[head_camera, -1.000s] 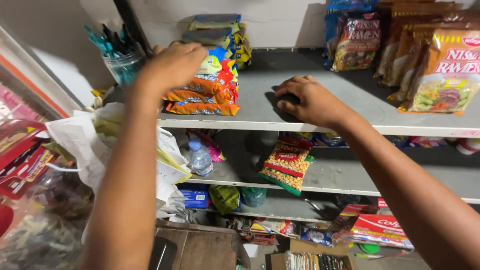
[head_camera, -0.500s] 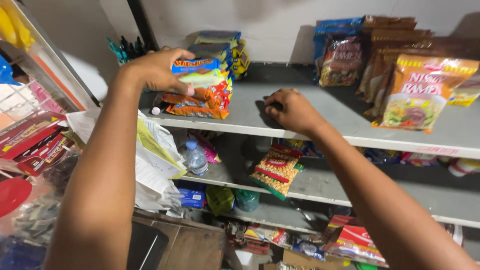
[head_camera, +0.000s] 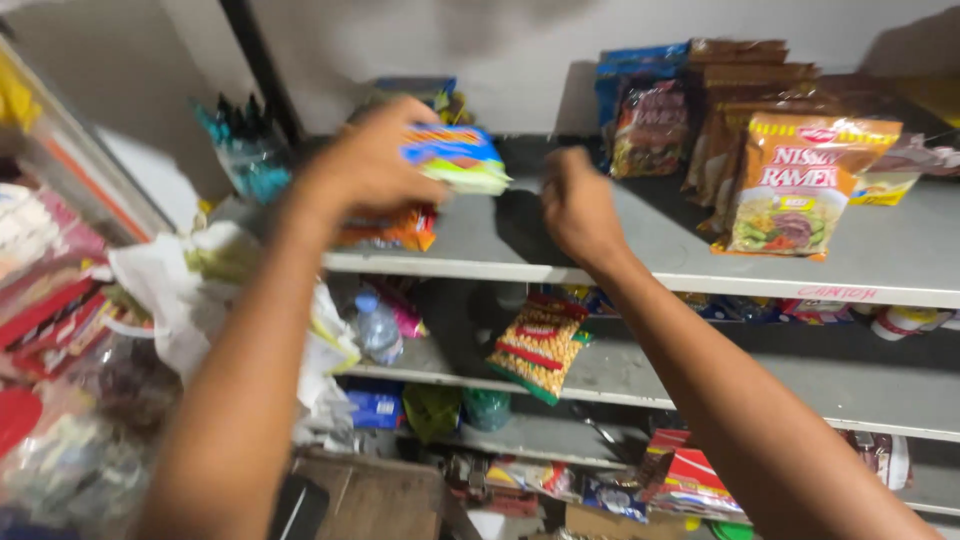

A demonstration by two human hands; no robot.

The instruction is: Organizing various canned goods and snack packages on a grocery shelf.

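Starting at the far left, a cluttered rack of red and white packaged goods [head_camera: 50, 300] crowds the edge of view, with a bundle of white plastic bags [head_camera: 190, 290] hanging just beside the grey metal shelf [head_camera: 640, 250]. The left hand [head_camera: 365, 170] is raised above the top shelf, its fingers [head_camera: 425, 165] clamped on the edge of a flat blue, yellow and green snack packet [head_camera: 460, 158] — held clear in the air over an orange packet [head_camera: 395, 230] that lies on the shelf below it. The held packet looks light and soft, a crinkly film pouch that would bend and slip if pinched loosely; a hold along its sealed edge or across its flat middle seems the safest. To the right the right hand [head_camera: 580, 205] hovers over bare shelf, fingers curled together and holding nothing that I can see, though blur hides the tips. Farther right stand brown and orange noodle packets [head_camera: 800, 180] leaning against the pale wall [head_camera: 560, 40]. The shelf is smooth painted metal — likely slick under film. Lower shelves carry a small water bottle [head_camera: 378, 325], a yellow snack bag [head_camera: 535, 345] and more mixed packets in a tight storeroom.
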